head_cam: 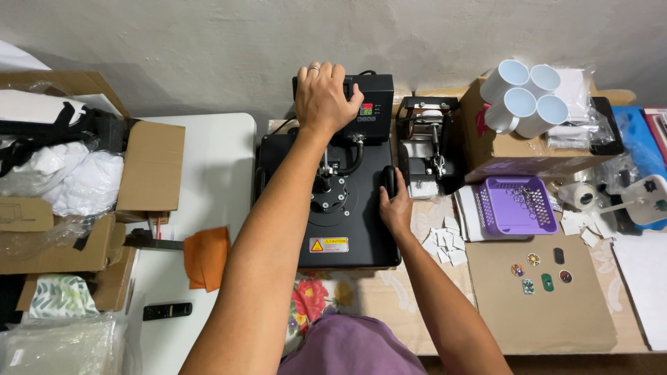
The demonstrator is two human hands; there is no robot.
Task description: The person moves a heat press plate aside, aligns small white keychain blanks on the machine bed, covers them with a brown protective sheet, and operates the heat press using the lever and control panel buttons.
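My left hand covers the top of the heat press's control box, hiding what my fingers grip. The display digits are too small to read. My right hand's fingertips disappear behind the press's edge.

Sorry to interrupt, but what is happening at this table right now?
A person stands at a black heat press. Their left hand rests on top of its control box at the back, and their right hand grips the right edge of the flat upper plate. White mugs lie stacked on a cardboard box to the right, beside a purple basket.
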